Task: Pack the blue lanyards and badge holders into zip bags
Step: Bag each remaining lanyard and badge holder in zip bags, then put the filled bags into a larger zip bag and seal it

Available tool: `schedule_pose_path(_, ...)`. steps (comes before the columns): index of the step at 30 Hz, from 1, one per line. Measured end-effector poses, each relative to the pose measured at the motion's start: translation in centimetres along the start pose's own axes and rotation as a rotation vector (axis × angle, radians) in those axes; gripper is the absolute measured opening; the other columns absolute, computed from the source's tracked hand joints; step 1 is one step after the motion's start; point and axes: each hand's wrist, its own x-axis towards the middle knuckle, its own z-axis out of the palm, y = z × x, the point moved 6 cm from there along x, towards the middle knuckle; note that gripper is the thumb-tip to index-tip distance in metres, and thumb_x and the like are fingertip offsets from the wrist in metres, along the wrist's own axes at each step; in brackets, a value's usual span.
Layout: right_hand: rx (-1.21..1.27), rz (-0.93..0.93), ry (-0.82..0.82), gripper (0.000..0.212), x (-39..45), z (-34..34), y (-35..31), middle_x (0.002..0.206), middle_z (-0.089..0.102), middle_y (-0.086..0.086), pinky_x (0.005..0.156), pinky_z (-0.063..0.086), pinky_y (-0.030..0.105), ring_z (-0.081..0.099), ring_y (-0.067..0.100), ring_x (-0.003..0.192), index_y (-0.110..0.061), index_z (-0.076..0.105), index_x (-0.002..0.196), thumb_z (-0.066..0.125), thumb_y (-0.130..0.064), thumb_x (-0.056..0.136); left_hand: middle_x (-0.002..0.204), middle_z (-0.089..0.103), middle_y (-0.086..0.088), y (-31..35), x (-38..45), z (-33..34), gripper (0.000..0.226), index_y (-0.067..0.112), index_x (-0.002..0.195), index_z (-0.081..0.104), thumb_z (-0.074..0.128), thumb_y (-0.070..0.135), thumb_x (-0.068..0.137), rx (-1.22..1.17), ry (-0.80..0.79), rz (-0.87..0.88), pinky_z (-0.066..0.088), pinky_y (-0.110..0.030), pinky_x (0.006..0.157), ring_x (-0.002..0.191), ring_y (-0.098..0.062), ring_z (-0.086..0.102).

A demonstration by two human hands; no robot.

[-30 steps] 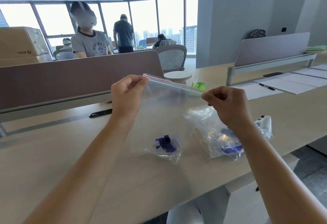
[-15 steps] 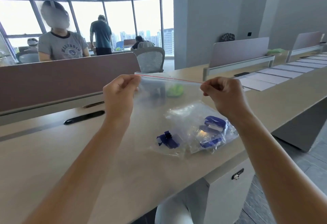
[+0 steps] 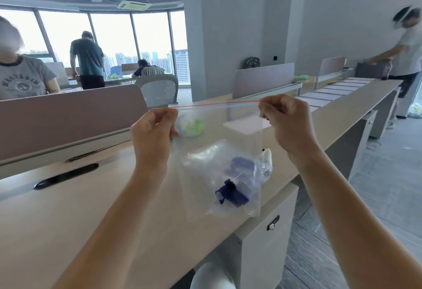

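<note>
— What's each grip holding?
— Left hand (image 3: 152,136) and right hand (image 3: 288,121) pinch the zip bag (image 3: 219,149) at its top corners
— And the blue lanyard (image 3: 231,194)?
— Inside, hanging below both grips, above the desk (image 3: 68,208)

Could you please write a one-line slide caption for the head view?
Both hands, left and right, pinch the top corners of a clear zip bag holding a blue lanyard above the desk.

Lanyard (image 3: 231,194) in zip bag (image 3: 219,151), seemingly.
</note>
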Motion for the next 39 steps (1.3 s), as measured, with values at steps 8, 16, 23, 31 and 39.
schedule_pose_path(8,-0.129,0.002,0.07,0.004,5.2,-0.6,2.6,0.075,0.073,-0.002,0.072,0.056,0.037,0.065,0.015,0.07,-0.019,0.077,0.09,0.072,-0.018,0.09,0.066,0.063,-0.006,-4.2,1.9,3.7,0.009,0.009,0.091,0.075,0.075,0.018,0.089,-0.002,-0.092,-0.083,0.052,-0.029,0.067,0.065,-0.022,0.058)
schedule_pose_path(16,-0.269,0.097,-0.015,0.01,14.7,9.0,14.7,0.079,0.072,-0.005,0.082,0.058,0.037,0.067,0.015,0.077,-0.024,0.072,0.087,0.07,-0.015,0.091,0.067,0.068,-0.003,-16.3,8.8,5.5,0.005,0.016,0.084,0.074,0.073,0.017,0.089,0.211,-0.06,-0.166,0.054,-0.037,0.071,0.06,-0.018,0.064)
schedule_pose_path(23,-0.384,0.268,-0.217,0.01,15.8,16.3,28.5,0.08,0.07,0.0,0.087,0.058,0.036,0.066,0.019,0.082,-0.009,0.077,0.092,0.068,-0.006,0.092,0.07,0.07,0.006,-27.6,11.0,3.4,0.016,0.028,0.075,0.069,0.072,0.021,0.089,0.566,-0.071,-0.214,0.05,-0.025,0.068,0.068,-0.01,0.065)
schedule_pose_path(31,-0.689,0.332,-0.572,0.058,13.6,18.0,27.5,0.141,0.06,0.013,0.114,0.041,0.039,0.055,0.029,0.132,-0.005,0.054,0.143,0.068,-0.036,0.096,0.087,0.069,0.001,-28.5,9.9,1.9,0.023,0.018,0.104,0.071,0.078,0.019,0.083,0.737,-0.188,-0.231,0.047,-0.022,0.074,0.081,-0.015,0.065)
schedule_pose_path(39,-0.725,0.063,-0.672,0.053,3.3,18.9,15.7,0.137,0.062,0.012,0.107,0.041,0.036,0.055,0.031,0.131,-0.011,0.053,0.142,0.064,-0.04,0.098,0.091,0.066,0.0,-19.4,4.9,-4.5,0.02,0.02,0.103,0.067,0.073,0.03,0.087,0.812,-0.209,-0.15,0.053,-0.031,0.08,0.086,-0.016,0.063)
